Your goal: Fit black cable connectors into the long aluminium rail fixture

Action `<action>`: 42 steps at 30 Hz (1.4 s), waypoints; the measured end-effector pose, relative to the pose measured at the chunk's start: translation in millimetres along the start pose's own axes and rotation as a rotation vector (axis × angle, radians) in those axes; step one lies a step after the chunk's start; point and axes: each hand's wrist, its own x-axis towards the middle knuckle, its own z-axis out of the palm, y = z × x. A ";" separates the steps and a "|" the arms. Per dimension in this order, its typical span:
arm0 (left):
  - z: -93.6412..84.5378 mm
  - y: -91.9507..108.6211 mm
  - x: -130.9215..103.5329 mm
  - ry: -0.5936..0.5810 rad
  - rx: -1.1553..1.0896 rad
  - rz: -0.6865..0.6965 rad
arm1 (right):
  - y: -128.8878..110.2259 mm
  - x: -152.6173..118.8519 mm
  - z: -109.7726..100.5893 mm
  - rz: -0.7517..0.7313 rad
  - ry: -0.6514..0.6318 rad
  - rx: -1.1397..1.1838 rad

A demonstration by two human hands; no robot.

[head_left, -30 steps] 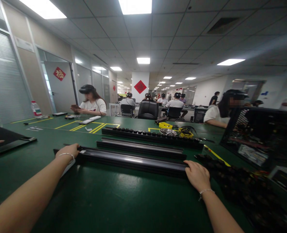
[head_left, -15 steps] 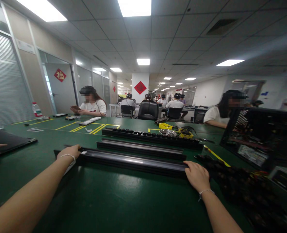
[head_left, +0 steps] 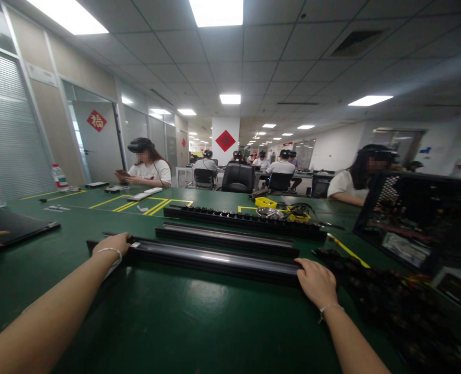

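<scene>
A long black rail (head_left: 214, 258) with a shiny top lies across the green table (head_left: 199, 322), nearest to me. Near its left end, my left hand (head_left: 112, 244) is closed round it, beside a small white label. My right hand (head_left: 316, 279) grips the rail's right end, with the thumb and underside hidden. Just behind lies a second, shorter black rail (head_left: 226, 238). Beyond that is a black strip (head_left: 241, 219) with a row of small dark parts along its top.
At the right stand an open black computer case (head_left: 409, 223) and a dark heap of parts (head_left: 394, 306). Yellow trays (head_left: 265, 202) and a metal dish (head_left: 269, 213) sit behind the strip. Another person's hand rests on a dark panel (head_left: 15, 228) at left. People sit across the table.
</scene>
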 end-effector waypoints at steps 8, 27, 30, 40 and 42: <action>0.3 2.4 -0.6 -0.019 0.002 0.015 | 0.6 0.1 1.0 -0.011 0.014 -0.010; 3.0 2.0 0.5 0.044 -0.013 0.035 | -3.3 -0.4 -4.7 0.022 -0.044 -0.006; 1.8 3.8 -1.9 0.044 -0.014 0.033 | -2.8 -0.1 -3.9 0.022 -0.046 -0.009; -0.9 8.1 -8.1 0.055 0.000 0.044 | -0.7 0.9 -0.9 0.024 -0.041 -0.015; 0.5 8.6 -7.8 0.064 -0.001 0.047 | -0.5 1.0 -0.8 0.022 -0.041 -0.016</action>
